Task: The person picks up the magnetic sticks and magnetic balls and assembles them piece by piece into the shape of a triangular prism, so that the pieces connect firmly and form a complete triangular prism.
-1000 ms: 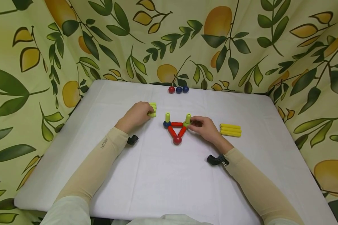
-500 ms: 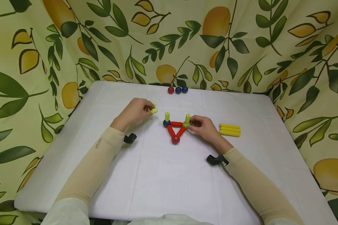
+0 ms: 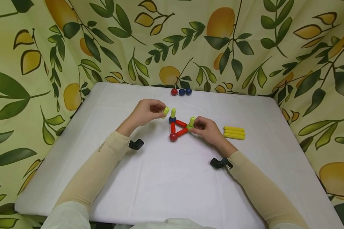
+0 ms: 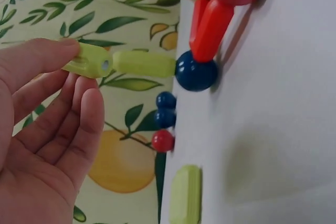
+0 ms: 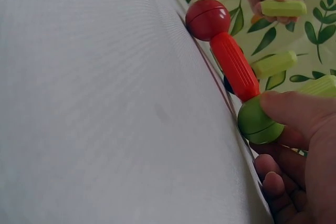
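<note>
A short light-green rod (image 3: 166,112) is pinched between thumb and fingers of my left hand (image 3: 149,112), raised beside the triangle. Three red rods (image 3: 173,128) join a blue ball (image 3: 172,120), a green ball (image 5: 260,121) and a red ball (image 3: 173,137) into that triangle, which lies on the table. Upright light-green rods stand on the blue ball (image 4: 196,71) and the green ball. My right hand (image 3: 208,129) grips the green ball, thumb on its near side in the right wrist view. In the left wrist view, another light-green rod (image 4: 186,195) lies on the table.
Several yellow rods (image 3: 234,133) lie side by side, right of my right hand. At the table's far edge sit a loose red ball (image 3: 174,92) and two blue balls (image 3: 185,92). A patterned curtain (image 3: 172,41) hangs behind the white-covered table (image 3: 172,181).
My left hand has lifted the light-green rod off the table and carried it right, close to the blue ball's upright rod. The triangle has turned, its red ball shifting left; my right hand stays put.
</note>
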A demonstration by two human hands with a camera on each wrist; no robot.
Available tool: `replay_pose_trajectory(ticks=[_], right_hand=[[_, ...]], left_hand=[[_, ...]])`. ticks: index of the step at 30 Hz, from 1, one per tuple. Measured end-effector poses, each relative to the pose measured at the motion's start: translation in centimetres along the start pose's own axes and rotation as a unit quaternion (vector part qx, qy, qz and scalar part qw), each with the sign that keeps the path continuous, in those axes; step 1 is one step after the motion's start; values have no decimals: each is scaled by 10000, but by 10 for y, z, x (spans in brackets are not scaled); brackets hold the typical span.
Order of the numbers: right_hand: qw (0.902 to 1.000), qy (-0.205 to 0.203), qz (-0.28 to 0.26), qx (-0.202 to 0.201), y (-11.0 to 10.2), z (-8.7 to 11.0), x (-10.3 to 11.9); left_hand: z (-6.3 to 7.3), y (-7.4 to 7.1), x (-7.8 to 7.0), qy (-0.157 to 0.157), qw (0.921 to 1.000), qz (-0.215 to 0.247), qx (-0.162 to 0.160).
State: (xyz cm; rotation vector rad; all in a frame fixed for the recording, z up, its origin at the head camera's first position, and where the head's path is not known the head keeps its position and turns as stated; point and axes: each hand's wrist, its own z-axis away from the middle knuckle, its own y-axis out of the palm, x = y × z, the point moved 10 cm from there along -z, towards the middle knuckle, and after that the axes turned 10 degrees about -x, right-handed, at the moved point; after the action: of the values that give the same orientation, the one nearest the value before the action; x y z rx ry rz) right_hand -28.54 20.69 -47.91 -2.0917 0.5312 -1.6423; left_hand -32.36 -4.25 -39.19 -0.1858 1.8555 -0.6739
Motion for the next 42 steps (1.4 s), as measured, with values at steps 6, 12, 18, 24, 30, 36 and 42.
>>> replay_pose_trajectory(ticks=[6,12,18,24,30,36,42], right_hand=[[10000,41,63,-4,1,-3,0],[9999,33,98,17,1,-3,2],[10000,23,84,38,1,-4,2],[10000,-15,38,35,1,-6,3],[10000,-9,28,32,2,-9,5],[9999,-40,23,115,6,-8,6],[9997,128,168,128,4,2,2]], left_hand=[[6,16,-6,93,9997,-83,215],[11,36,-11,206,9979,-22,616],[15,54,-11,181,9938,-70,1099],[18,57,-11,212,9923,-177,1207],[18,55,-8,220,9917,-188,1255],[28,60,8,69,9880,-761,1345],[37,74,10,362,9862,-989,1274]])
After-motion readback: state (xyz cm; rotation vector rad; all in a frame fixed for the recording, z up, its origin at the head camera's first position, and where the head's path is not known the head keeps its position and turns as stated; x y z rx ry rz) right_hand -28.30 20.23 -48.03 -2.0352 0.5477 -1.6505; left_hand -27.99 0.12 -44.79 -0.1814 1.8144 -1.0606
